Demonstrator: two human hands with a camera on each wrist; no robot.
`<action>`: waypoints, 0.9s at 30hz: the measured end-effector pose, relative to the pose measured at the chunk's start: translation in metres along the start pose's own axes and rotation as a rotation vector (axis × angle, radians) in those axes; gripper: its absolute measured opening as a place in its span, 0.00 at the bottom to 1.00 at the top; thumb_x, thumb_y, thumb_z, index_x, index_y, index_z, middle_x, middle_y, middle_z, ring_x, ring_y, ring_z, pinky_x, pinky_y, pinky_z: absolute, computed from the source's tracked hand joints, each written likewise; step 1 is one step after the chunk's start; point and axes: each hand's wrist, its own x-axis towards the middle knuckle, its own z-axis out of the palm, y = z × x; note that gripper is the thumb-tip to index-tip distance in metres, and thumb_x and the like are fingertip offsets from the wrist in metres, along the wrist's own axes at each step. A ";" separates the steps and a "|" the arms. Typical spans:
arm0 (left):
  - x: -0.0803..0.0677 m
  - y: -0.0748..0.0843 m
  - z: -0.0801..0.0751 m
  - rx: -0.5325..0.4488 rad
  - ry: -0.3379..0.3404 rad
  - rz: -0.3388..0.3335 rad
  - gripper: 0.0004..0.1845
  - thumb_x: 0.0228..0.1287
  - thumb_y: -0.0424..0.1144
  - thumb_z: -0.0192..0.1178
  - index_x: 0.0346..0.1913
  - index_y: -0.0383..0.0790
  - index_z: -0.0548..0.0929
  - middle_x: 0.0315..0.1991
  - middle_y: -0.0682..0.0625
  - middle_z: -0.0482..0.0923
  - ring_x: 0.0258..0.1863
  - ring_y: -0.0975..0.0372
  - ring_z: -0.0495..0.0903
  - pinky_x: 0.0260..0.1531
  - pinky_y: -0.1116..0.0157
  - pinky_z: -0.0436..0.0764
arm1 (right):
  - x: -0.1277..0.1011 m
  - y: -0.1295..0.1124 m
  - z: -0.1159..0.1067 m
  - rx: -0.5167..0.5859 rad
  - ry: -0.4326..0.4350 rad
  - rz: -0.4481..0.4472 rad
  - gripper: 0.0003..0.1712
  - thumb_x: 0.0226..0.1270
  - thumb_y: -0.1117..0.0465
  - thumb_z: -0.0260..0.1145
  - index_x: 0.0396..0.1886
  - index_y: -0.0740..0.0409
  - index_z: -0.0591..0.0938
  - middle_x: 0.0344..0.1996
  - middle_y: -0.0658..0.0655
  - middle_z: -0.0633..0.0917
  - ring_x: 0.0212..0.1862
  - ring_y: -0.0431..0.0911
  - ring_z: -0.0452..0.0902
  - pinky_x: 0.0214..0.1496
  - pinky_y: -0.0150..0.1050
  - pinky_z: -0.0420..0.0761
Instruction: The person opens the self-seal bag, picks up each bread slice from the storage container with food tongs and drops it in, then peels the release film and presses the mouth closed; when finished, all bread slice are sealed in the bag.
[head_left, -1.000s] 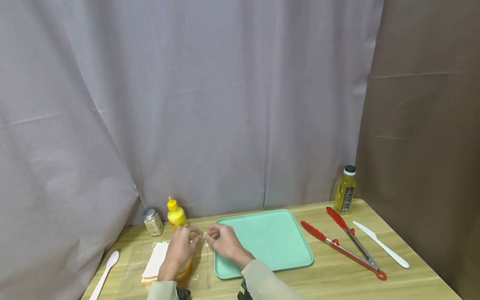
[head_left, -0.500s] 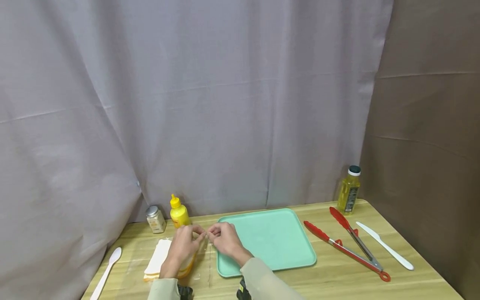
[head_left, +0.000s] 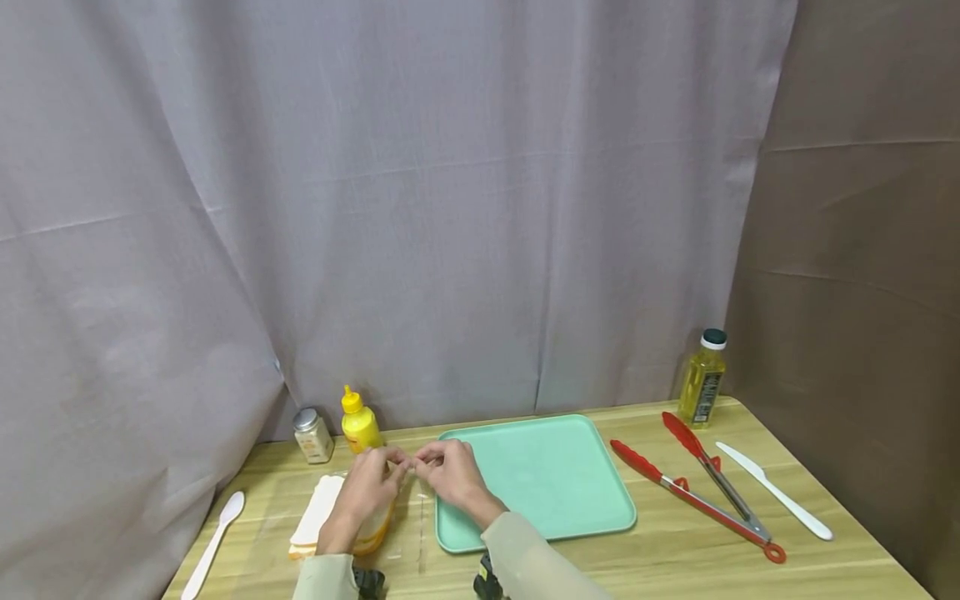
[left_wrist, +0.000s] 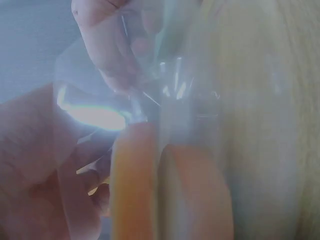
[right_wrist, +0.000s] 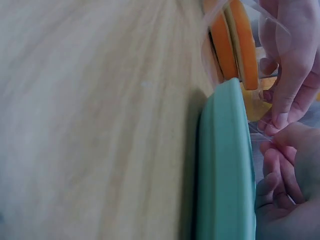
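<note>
Two stacked slices of bread (head_left: pixel 318 510), white with orange-brown crusts, lie in a clear plastic bag (left_wrist: pixel 177 87) at the left of the table. My left hand (head_left: pixel 366 490) reaches over the bread and pinches the end of the bag between thumb and fingers. Facing it, my right hand (head_left: pixel 452 477) pinches the plastic too, its fingertips right beside the left ones over the tray's left edge. In the right wrist view a thin strip of plastic shows between the fingertips, near the bread crusts (right_wrist: pixel 242 45). The left hand partly hides the bread in the head view.
A mint-green tray (head_left: pixel 540 475) lies right of the bag. Behind stand a yellow squeeze bottle (head_left: pixel 361 427) and a small metal-lidded jar (head_left: pixel 312 435). A white spoon (head_left: pixel 213 546) is far left. Red-tipped tongs (head_left: pixel 705 492), a white knife (head_left: pixel 776 492) and an oil bottle (head_left: pixel 702 383) are right.
The fingertips of both hands have drawn slightly closer together on the bag's end. The whole head view has shifted a little; the bread and tray lie as before.
</note>
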 end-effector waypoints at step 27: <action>-0.001 0.003 0.000 0.052 -0.011 -0.010 0.06 0.70 0.32 0.70 0.37 0.48 0.92 0.30 0.56 0.86 0.27 0.66 0.72 0.28 0.66 0.72 | -0.003 0.002 -0.004 0.049 -0.037 0.001 0.07 0.70 0.56 0.79 0.38 0.55 0.95 0.34 0.52 0.95 0.34 0.35 0.89 0.36 0.29 0.88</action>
